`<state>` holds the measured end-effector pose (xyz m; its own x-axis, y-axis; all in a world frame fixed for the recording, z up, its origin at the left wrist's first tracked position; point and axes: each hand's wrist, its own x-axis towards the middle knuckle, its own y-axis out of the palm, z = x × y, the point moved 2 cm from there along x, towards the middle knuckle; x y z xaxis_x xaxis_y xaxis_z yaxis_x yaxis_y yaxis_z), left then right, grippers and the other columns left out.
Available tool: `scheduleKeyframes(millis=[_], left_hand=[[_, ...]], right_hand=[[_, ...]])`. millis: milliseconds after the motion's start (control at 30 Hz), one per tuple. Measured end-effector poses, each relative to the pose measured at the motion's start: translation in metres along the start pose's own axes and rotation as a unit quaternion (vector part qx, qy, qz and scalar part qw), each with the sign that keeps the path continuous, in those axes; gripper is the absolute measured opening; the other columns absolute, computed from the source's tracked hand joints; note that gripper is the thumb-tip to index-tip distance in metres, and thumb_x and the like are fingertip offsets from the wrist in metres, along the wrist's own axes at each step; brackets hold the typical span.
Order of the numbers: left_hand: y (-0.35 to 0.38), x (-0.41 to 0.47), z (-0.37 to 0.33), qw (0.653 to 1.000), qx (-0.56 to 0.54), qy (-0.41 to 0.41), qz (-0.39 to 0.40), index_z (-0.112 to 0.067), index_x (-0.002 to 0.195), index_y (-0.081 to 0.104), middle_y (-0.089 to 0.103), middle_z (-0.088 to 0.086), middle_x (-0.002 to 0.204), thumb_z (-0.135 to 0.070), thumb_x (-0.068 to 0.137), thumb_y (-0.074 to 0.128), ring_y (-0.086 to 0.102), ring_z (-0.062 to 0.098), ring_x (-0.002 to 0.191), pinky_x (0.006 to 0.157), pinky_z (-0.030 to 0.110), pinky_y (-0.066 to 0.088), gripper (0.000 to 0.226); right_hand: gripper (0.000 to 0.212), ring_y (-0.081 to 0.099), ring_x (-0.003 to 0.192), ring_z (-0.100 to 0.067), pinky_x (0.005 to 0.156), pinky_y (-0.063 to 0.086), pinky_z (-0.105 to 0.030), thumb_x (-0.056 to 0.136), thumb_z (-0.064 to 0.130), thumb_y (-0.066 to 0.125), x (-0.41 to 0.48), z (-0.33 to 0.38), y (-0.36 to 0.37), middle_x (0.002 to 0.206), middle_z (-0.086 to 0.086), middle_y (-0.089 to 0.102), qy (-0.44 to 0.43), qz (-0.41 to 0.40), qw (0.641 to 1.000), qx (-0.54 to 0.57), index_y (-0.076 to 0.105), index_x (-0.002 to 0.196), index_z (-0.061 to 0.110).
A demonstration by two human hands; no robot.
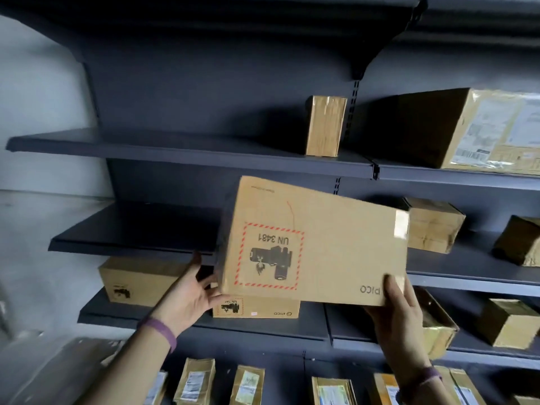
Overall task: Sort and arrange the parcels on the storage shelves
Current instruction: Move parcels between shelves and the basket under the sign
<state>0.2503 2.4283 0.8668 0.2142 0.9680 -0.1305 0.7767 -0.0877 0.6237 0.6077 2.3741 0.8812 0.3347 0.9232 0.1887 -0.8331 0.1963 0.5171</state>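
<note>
Between both hands, upside-down brown parcel (315,244)

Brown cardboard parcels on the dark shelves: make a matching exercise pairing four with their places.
1. Large brown PICO box with upside-down UN 3481 label
2. Small upright taped brown box
3. Big brown carton with white shipping labels
4. Flat brown PICO box

a. Upper shelf, far right
b. Lower shelf
c. Held in both hands
d. Upper shelf, middle

Pairs: 1-c, 2-d, 3-a, 4-b
</note>
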Motion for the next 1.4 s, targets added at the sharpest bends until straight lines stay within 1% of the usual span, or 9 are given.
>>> scheduleKeyframes(millis=[167,367,500,667,800,967,1133,1267,1400], left_hand=[[0.006,0.002,0.007,0.993,-0.112,-0.013,0.044,-0.025,0.143,0.043,0.042,0.018,0.147,-0.057,0.096,0.042,0.041,0.038,0.135,0.104,0.057,0.038,0.057],[0.019,-0.016,0.015,0.988,-0.133,0.062,0.041,-0.017,0.138,0.050,0.049,0.024,0.139,-0.044,0.096,0.050,0.052,0.038,0.125,0.090,0.048,0.051,0.049],[0.042,-0.025,0.024,0.986,-0.134,0.093,0.031,-0.011,0.132,0.053,0.053,0.023,0.136,-0.036,0.090,0.052,0.052,0.037,0.125,0.092,0.050,0.052,0.049],[0.069,-0.031,0.020,0.986,-0.099,0.136,0.002,-0.010,0.138,0.048,0.056,0.017,0.135,-0.030,0.084,0.057,0.051,0.032,0.127,0.086,0.036,0.052,0.058],[0.080,-0.035,0.015,0.981,-0.093,0.168,-0.013,-0.006,0.138,0.047,0.060,0.016,0.130,-0.024,0.078,0.063,0.059,0.029,0.118,0.068,0.026,0.057,0.065],[0.089,-0.039,0.018,0.980,-0.108,0.165,-0.014,-0.004,0.142,0.034,0.053,0.017,0.138,-0.018,0.080,0.060,0.049,0.035,0.129,0.092,0.046,0.046,0.068],[0.122,-0.038,0.040,0.984,-0.113,0.132,0.033,-0.002,0.140,0.037,0.055,0.018,0.136,-0.016,0.080,0.058,0.053,0.033,0.124,0.068,0.033,0.059,0.064],[0.158,-0.031,0.071,0.985,-0.111,0.098,0.087,-0.003,0.140,0.034,0.055,0.018,0.135,-0.013,0.084,0.055,0.058,0.031,0.118,0.072,0.035,0.058,0.060],[0.200,-0.020,0.112,0.983,-0.097,0.060,0.141,-0.016,0.129,0.045,0.060,0.015,0.130,-0.014,0.086,0.055,0.060,0.030,0.117,0.077,0.039,0.058,0.044]], right_hand=[[0.039,0.058,0.109,-0.029,0.084,0.055,-0.038,0.101,0.026,0.035,-0.001,-0.027,-0.010,0.119,-0.016,0.061,0.052,0.041,0.998,0.022,0.050,0.131,0.005],[0.030,0.063,0.113,-0.030,0.091,0.054,-0.048,0.102,0.034,0.044,0.014,-0.027,-0.004,0.121,-0.011,0.067,0.068,0.025,0.989,-0.129,0.057,0.129,0.029],[0.064,0.035,0.143,-0.018,0.117,0.030,-0.052,0.088,0.059,0.051,0.013,-0.011,0.036,0.153,0.009,0.040,0.008,0.070,0.969,-0.239,0.037,0.147,0.039],[0.073,0.058,0.125,-0.022,0.100,0.050,-0.048,0.084,0.075,0.044,-0.006,0.007,0.065,0.139,0.000,0.058,-0.014,0.167,0.973,-0.159,0.041,0.145,0.034],[0.065,0.054,0.129,-0.026,0.104,0.044,-0.058,0.090,0.062,0.047,-0.018,0.015,0.075,0.143,-0.001,0.054,-0.036,0.190,0.970,-0.147,0.034,0.148,0.036],[0.054,0.056,0.127,-0.028,0.104,0.040,-0.064,0.094,0.046,0.048,-0.023,0.024,0.072,0.139,-0.004,0.058,-0.052,0.152,0.977,-0.142,0.039,0.145,0.035],[0.057,0.059,0.123,-0.026,0.103,0.043,-0.061,0.087,0.062,0.054,-0.032,0.047,0.033,0.133,0.000,0.062,-0.063,0.078,0.980,-0.173,0.045,0.140,0.042],[0.068,0.064,0.115,-0.022,0.095,0.052,-0.054,0.078,0.073,0.057,-0.043,0.074,-0.012,0.125,0.004,0.067,-0.084,-0.001,0.976,-0.198,0.051,0.136,0.039],[0.041,0.068,0.104,-0.017,0.082,0.059,-0.047,0.089,0.059,0.050,-0.057,0.106,-0.058,0.113,0.006,0.071,-0.115,-0.048,0.969,-0.211,0.059,0.125,0.040]])
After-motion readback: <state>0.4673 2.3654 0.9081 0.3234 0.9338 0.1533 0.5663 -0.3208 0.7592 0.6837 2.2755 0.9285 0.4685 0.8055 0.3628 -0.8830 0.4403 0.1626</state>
